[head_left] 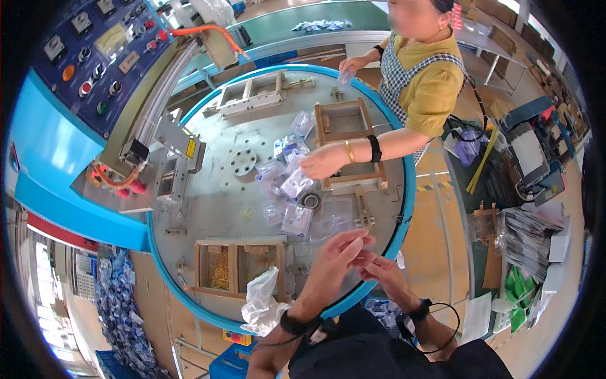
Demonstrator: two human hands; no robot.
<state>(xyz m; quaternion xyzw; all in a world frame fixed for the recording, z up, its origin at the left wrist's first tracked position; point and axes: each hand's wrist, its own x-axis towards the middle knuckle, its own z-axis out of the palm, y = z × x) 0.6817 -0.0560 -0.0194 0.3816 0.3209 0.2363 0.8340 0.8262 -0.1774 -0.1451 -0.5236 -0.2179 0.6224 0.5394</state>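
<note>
My left hand (339,258) is over the near right edge of a round, blue-rimmed metal table (218,208), its fingers stretched to the right and the thumb raised. Close against its fingertips, my right hand (384,273) has its fingers curled in a pinch; whatever lies in them, if anything, is too small to make out. Just beyond my hands are a clear plastic piece (336,215), a dark ring-shaped roll (310,201) and a pile of clear plastic packs with blue-and-white cards (297,219). A crumpled white plastic bag (260,300) lies left of my left wrist.
A co-worker (435,76) stands at the far right, one hand (323,161) on the pile. Wooden-framed fixtures (197,268) sit around the table. A blue machine with a control panel (95,57) stands left. Many small packs (120,303) lie heaped at lower left.
</note>
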